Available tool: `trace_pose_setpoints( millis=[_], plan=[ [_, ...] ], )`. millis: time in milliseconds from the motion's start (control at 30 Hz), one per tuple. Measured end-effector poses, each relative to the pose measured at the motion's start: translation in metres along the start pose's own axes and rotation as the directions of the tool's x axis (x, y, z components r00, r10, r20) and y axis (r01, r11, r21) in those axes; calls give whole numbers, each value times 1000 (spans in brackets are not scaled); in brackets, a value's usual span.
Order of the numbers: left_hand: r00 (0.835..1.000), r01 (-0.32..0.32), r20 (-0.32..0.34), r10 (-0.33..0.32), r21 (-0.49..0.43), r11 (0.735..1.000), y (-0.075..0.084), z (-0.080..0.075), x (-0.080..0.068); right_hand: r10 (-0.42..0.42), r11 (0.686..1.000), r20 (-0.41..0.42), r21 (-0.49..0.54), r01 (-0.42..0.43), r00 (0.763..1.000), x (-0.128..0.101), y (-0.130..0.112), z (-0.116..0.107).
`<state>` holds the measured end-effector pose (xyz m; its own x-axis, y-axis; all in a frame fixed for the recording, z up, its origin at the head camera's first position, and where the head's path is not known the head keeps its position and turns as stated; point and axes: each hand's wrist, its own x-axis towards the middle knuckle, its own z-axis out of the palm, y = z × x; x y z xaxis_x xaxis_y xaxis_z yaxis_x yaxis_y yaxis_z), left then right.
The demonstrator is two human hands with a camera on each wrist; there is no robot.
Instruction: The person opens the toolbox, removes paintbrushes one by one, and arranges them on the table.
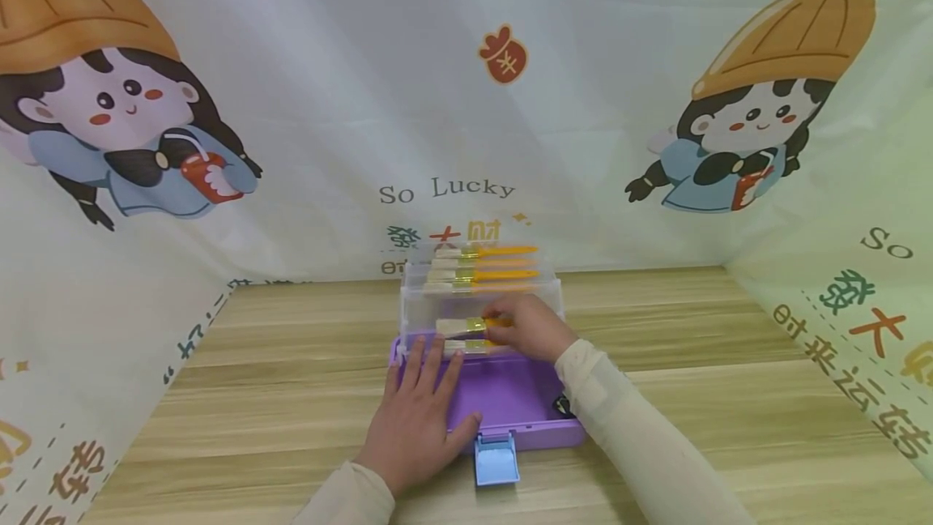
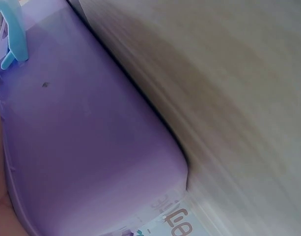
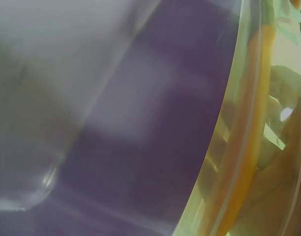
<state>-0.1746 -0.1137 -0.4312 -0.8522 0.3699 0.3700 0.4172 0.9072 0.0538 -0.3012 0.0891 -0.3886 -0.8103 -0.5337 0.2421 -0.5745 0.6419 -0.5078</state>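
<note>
While the left hand [image 1: 417, 411] lies flat with straight fingers on the purple plastic lid of the open storage box [image 1: 503, 399], the right hand [image 1: 530, 326] pinches a small paintbrush with an orange handle, gold ferrule and pale bristles [image 1: 466, 325] just above the box's clear trays [image 1: 477, 298], where more of the same brushes lie in rows. I'd say keep that lid pinned so nothing slides, and lower the brush level so it settles parallel to the others.

Left wrist view: just the smooth purple lid, a light blue latch [image 2: 13, 37] at one corner, and the wood-look table [image 2: 238, 98] beside it.

Right wrist view is blurry: clear tray wall, purple beneath, an orange handle [image 3: 246, 162] running along the edge.
</note>
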Motion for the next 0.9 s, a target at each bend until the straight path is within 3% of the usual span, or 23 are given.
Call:
trace_pose_setpoints(
  millis=[433,700,900],
  plan=[
    [1000,0,2,0,2,1000,-1,0,0,-132,989,-91,-73,125,987,-2,1,-1],
    [1000,-1,-2,1,-10,1000,-1,-1,0,-162,986,-103,-55,157,981,-3,4,-4],
    [1000,-2,-10,2,-13,1000,-1,0,0,-161,986,-102,20,164,982,-5,5,-8]
  ],
)
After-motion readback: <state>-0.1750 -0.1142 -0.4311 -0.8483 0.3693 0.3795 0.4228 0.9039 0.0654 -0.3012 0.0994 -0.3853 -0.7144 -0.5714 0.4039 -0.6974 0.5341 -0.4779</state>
